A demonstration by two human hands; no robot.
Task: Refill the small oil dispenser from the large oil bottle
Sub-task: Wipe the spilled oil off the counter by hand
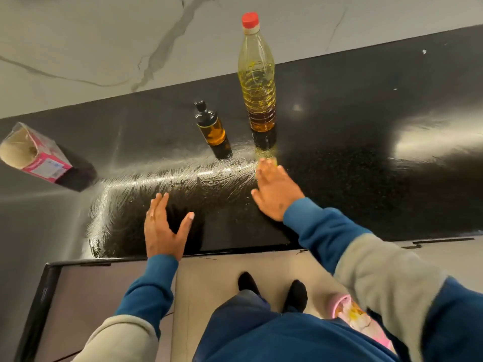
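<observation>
The large oil bottle (257,82) stands upright toward the back of the dark surface (352,142), red cap (250,20) on, a little over half full of yellow oil. Just to its left, not touching, stands the small oil dispenser (211,126), dark-topped with some amber oil inside. Both hands are empty: the left hand (163,226) hovers with fingers spread near the front edge, and the right hand (274,189) reaches with straight fingers toward the base of the big bottle. That bottle looks like thin ribbed plastic, so it will likely be fairly heavy and give under a squeeze; gripping the ribbed middle seems safest. The surface shows greasy smears, so either container may be slippery. A pink carton (39,158) sits well off to the left.
</observation>
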